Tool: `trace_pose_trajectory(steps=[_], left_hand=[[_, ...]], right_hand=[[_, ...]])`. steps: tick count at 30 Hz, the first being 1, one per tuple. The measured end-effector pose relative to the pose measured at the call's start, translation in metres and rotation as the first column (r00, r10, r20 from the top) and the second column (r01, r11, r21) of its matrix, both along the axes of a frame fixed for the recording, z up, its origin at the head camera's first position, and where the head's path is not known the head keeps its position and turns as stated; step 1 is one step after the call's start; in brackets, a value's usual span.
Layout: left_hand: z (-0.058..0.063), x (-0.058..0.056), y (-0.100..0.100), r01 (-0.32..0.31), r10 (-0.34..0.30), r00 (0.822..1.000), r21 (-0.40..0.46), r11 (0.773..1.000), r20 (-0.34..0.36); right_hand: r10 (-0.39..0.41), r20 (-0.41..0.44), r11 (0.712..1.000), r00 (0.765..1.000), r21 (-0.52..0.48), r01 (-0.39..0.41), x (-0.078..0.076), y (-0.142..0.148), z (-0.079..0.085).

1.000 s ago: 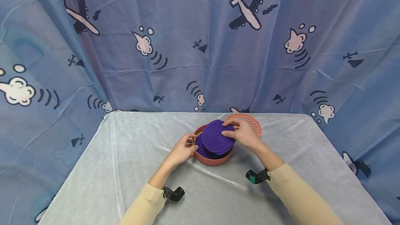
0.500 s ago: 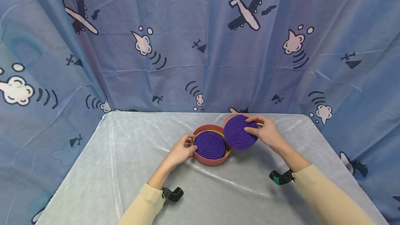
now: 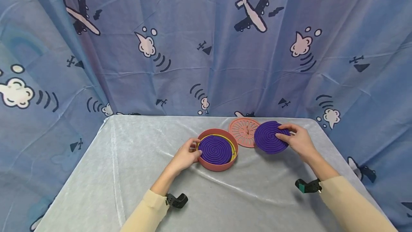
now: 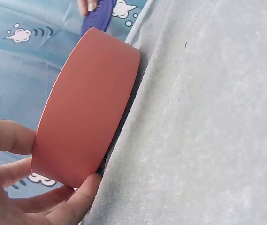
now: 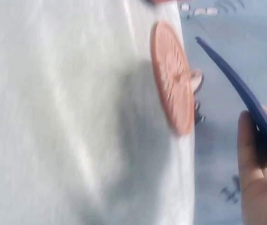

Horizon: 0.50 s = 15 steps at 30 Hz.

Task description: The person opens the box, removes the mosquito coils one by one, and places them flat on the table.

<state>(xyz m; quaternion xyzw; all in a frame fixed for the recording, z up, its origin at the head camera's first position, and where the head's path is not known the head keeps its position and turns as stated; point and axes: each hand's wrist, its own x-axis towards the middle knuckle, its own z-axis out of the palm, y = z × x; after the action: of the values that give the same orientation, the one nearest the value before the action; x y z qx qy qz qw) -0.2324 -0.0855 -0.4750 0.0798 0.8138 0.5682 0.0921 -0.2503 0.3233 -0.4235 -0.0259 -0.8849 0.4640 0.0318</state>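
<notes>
1. Change: within the last second, the right hand (image 3: 300, 142) had carried the held purple coil disc (image 3: 271, 138) rightward from above the red round box (image 3: 217, 167) to beyond the slotted lid (image 3: 240, 131).
2. Meaning: the work appeared to be unloading; one disc was out, not yet set down.
3. Right hand: pinched that disc's edge, raised off the white cloth (image 3: 154, 131).
4. Left hand (image 3: 186, 155): gripped the box's side.
5. Count: two purple discs, the second disc (image 3: 215, 149) lying inside the box; one box; one lid; yellow pieces (image 3: 234, 149) beneath, number not determinable.
</notes>
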Motion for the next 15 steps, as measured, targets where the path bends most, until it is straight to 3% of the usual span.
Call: trace_pose_trajectory(steps=[10,15], left_hand=[[0.0,-0.001,-0.001,0.005,-0.006,1.0,-0.004,1.0,-0.013],[-0.002,-0.002,-0.001,0.003,-0.003,1.0,-0.011,1.0,-0.018]], right_hand=[[-0.144,0.047,0.989,0.988,0.036,0.142,-0.005,0.037,-0.024],[-0.17,0.04,0.985,0.985,0.046,0.168,-0.005,0.045,-0.033]])
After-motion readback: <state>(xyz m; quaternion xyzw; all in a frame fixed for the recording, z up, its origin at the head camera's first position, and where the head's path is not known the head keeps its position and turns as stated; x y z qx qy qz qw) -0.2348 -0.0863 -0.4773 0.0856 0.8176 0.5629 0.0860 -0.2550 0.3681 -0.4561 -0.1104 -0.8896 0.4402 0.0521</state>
